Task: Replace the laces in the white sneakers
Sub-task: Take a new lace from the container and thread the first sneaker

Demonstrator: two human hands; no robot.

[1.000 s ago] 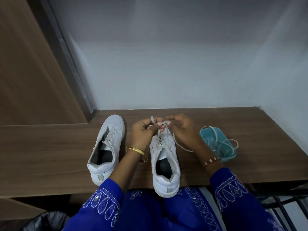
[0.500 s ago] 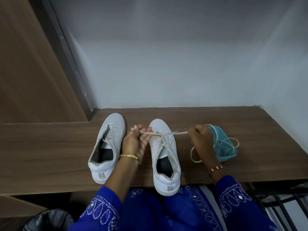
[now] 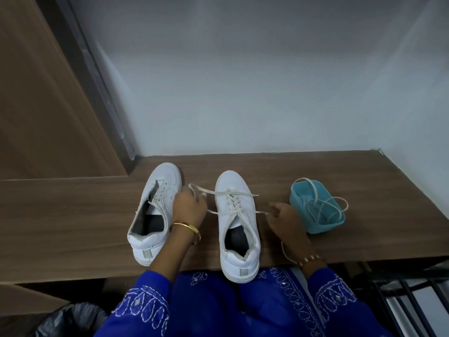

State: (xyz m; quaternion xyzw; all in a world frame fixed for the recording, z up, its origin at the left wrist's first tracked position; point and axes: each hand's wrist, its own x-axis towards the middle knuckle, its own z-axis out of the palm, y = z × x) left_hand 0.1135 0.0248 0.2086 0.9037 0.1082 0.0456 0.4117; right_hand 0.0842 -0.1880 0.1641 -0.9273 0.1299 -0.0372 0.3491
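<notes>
Head view shows your left hand pinching one end of the lace, pulled out to the left of the right sneaker. Your right hand pinches the other end just right of that shoe. Both sneakers stand on the wooden shelf, toes away from you; the left sneaker has no full lacing. A blue tub with a loose lace sits at the right.

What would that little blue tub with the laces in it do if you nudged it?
The blue tub looks like thin plastic holding only laces, so it is probably light and would slide on the smooth wooden table. One lace loop hangs over its rim, so a tug there might tip it.
</notes>
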